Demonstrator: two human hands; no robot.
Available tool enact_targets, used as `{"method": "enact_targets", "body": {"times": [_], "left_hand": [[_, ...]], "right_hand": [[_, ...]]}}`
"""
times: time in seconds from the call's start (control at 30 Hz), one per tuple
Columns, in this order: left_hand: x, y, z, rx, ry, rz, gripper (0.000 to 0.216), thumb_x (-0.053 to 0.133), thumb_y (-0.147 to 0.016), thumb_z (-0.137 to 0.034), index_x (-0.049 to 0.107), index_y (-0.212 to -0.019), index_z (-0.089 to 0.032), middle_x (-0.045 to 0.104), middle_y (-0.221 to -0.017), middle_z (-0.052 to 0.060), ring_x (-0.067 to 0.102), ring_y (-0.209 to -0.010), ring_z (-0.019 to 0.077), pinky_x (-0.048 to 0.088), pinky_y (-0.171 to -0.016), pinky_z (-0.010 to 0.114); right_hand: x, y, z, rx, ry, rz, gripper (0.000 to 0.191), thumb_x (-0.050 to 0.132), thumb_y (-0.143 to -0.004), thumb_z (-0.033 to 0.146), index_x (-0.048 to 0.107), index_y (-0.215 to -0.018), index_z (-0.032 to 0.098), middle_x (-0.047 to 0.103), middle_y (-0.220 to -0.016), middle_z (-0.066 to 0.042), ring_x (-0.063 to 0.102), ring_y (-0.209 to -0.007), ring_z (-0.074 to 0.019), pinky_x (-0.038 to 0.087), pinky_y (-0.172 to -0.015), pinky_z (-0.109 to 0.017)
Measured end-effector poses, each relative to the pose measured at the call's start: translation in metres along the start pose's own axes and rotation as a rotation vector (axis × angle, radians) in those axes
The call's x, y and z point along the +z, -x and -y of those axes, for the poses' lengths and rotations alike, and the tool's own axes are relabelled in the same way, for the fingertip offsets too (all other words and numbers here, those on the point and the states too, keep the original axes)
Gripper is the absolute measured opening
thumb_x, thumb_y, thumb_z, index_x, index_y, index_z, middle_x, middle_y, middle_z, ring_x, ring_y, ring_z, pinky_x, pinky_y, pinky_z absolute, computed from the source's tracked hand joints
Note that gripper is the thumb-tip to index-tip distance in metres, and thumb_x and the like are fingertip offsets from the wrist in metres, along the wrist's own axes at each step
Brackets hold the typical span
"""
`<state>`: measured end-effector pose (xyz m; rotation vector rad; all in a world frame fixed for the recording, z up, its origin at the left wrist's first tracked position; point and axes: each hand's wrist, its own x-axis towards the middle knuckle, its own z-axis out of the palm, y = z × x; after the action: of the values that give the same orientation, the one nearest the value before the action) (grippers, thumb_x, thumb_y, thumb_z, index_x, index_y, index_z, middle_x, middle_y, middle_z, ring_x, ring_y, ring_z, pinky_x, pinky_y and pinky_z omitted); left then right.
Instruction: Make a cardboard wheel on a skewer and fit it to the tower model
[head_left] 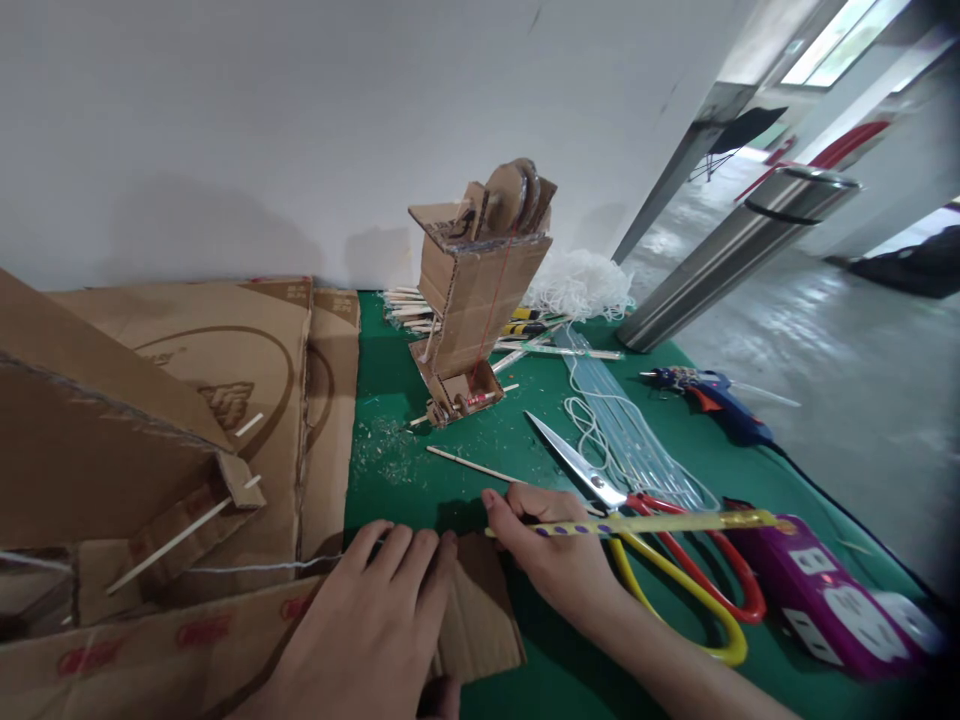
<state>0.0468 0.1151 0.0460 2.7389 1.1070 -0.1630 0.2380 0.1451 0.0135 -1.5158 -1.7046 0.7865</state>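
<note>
My right hand (559, 560) is closed round a yellow pencil (645, 522) with purple dots. Its tip is just above the upper edge of a small cardboard piece (480, 620) lying on the green table. My left hand (375, 610) rests on that piece with its fingers stretched out, covering its left part. Just beyond my right hand lies a thin wooden stick (472, 461). Scissors (600, 480) with red and yellow handles lie beyond and under my right wrist. A white string (262, 568) runs in from the left toward my left hand.
A cardboard tower (484, 300) with wheels and a red thread stands at the back. On the left is a larger cardboard structure (105, 450) with sticks through it. At right are clear glue sticks (630, 430), a glue gun (712, 400) and a purple power strip (832, 600).
</note>
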Motion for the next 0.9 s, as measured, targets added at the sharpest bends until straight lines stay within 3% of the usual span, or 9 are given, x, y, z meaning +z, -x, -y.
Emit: {"method": "enact_targets", "body": {"times": [0.9], "left_hand": [[-0.0035,0.0005,-0.0029,-0.034,0.007,0.015,0.07,0.055,-0.08,-0.051,0.055,-0.132,-0.005,0.063,-0.121,0.021,0.056,-0.102,0.0347,0.04,-0.094,0.05]], "right_hand": [[0.0017,0.0001,0.002,-0.017,-0.094,0.053,0.047,0.051,-0.087,0.035,0.026,-0.049,0.023,0.029,-0.045,0.007,0.025,-0.044,-0.009,0.021,-0.041,-0.024]]}}
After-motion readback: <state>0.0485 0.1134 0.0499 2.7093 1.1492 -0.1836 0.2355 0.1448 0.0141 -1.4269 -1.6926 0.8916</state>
